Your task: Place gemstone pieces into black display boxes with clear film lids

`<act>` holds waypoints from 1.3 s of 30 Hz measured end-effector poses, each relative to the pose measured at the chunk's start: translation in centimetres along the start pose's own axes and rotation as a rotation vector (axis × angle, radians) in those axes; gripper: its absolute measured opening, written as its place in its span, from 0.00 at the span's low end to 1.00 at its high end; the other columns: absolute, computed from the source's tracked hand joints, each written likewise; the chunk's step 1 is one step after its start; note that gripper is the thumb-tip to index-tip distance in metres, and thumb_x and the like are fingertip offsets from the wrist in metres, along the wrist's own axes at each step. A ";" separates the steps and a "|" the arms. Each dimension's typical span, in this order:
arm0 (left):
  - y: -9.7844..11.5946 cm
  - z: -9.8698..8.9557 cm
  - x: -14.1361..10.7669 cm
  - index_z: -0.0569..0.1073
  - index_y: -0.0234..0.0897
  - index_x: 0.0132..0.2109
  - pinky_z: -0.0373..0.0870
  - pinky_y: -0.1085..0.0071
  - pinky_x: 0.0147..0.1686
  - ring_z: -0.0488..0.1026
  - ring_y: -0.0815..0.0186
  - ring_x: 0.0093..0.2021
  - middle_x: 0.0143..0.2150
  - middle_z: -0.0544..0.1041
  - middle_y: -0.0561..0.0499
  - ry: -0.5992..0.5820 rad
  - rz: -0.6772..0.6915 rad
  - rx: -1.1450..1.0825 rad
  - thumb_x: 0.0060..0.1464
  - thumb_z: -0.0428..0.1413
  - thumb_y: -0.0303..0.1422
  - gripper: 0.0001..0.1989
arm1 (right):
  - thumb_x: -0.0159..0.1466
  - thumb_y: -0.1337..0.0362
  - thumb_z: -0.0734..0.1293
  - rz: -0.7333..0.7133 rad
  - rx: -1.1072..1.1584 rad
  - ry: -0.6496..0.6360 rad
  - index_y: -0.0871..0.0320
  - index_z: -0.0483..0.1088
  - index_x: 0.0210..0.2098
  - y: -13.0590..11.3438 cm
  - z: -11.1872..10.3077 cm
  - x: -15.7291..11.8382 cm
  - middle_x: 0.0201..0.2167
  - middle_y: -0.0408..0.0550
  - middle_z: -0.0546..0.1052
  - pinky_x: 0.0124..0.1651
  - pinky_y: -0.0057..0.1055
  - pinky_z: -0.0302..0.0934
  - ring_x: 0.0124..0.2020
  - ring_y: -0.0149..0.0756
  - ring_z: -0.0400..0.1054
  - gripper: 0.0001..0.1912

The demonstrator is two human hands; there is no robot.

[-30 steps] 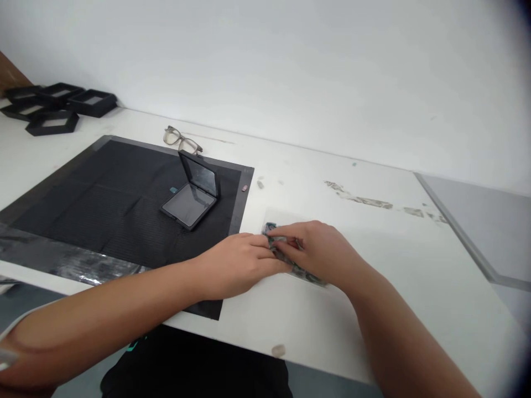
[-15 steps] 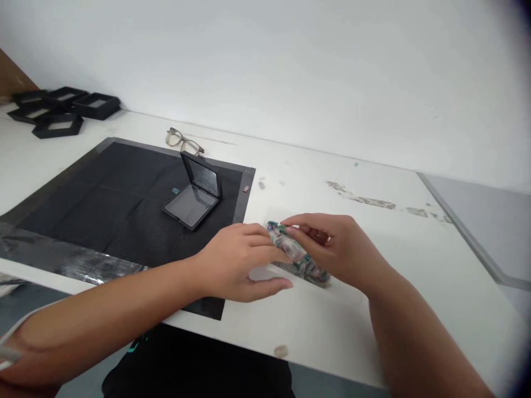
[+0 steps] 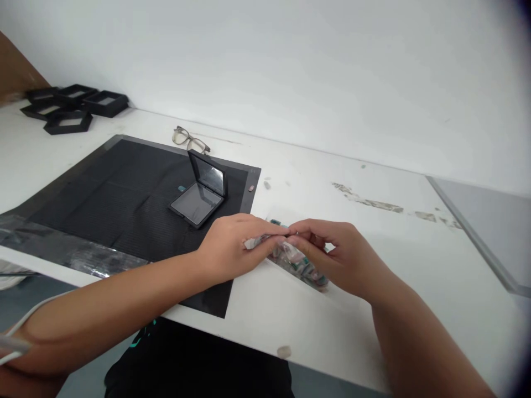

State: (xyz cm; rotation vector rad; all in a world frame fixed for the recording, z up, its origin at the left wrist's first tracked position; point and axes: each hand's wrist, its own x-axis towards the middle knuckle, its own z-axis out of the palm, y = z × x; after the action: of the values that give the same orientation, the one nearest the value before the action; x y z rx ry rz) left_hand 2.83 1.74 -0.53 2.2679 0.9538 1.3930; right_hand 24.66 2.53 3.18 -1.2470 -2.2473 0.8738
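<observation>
A clear plastic bag [image 3: 305, 267] with several small green, pink and white pieces inside lies on the white table. Over its upper part, the fingertips of both hands meet. My left hand [image 3: 234, 243] is closed in a pinch, with clear plastic showing between its thumb and fingers. My right hand [image 3: 336, 254] pinches at the bag from the other side with thumb and forefinger; the exact spot it grips is hidden. To the left, a black square case [image 3: 197, 203] stands with its lid raised on a black mat [image 3: 124, 193].
A small teal piece [image 3: 181, 189] and a pink piece [image 3: 251, 188] lie on the mat. Glasses [image 3: 191, 140] rest behind it. Several black frames [image 3: 68, 122] are grouped at the far left. A grey-edged panel [image 3: 489, 232] lies at the right.
My left hand has gone from spread fingers beside the bag to a pinch on the plastic, its fingertips now against those of my right hand. The view has shifted slightly.
</observation>
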 end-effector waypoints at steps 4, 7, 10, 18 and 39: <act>0.0 -0.1 0.3 0.83 0.37 0.42 0.77 0.78 0.36 0.81 0.72 0.35 0.35 0.85 0.53 0.030 -0.035 -0.009 0.59 0.62 0.31 0.06 | 0.70 0.56 0.65 0.019 0.000 0.015 0.53 0.74 0.36 0.1 -0.1 -0.1 0.21 0.37 0.70 0.24 0.26 0.56 0.21 0.27 0.58 0.10; 0.0 -0.3 0.4 0.82 0.36 0.42 0.76 0.78 0.35 0.80 0.73 0.32 0.35 0.85 0.53 0.043 -0.031 -0.003 0.58 0.63 0.30 0.05 | 0.71 0.54 0.65 0.032 0.019 0.025 0.53 0.73 0.36 0.2 -0.5 -0.3 0.22 0.38 0.70 0.24 0.26 0.56 0.21 0.27 0.59 0.11; 0.3 -0.5 0.7 0.82 0.36 0.41 0.76 0.80 0.34 0.79 0.74 0.32 0.36 0.85 0.52 0.098 -0.049 -0.044 0.57 0.63 0.29 0.04 | 0.73 0.52 0.62 0.053 0.048 0.038 0.53 0.68 0.38 0.3 -0.7 -0.5 0.22 0.38 0.69 0.24 0.27 0.55 0.21 0.28 0.58 0.12; 0.7 -1.1 0.8 0.80 0.37 0.39 0.68 0.77 0.27 0.67 0.76 0.26 0.30 0.80 0.53 0.188 -0.148 -0.174 0.56 0.61 0.26 0.04 | 0.76 0.50 0.54 0.111 0.030 0.067 0.53 0.60 0.35 0.6 -0.2 -0.4 0.22 0.38 0.68 0.24 0.28 0.55 0.21 0.28 0.57 0.18; 0.2 -1.6 1.2 0.80 0.40 0.38 0.74 0.73 0.35 0.74 0.71 0.36 0.37 0.78 0.51 0.209 0.110 -0.348 0.55 0.62 0.25 0.06 | 0.74 0.45 0.55 0.104 0.039 0.071 0.53 0.59 0.33 0.7 -0.1 -0.5 0.22 0.39 0.68 0.24 0.29 0.54 0.21 0.29 0.56 0.21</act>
State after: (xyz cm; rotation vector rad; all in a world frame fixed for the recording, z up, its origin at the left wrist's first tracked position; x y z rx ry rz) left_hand 1.85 2.33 1.16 1.9693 0.5917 1.7181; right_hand 25.34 2.41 2.74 -1.3660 -2.1162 0.8930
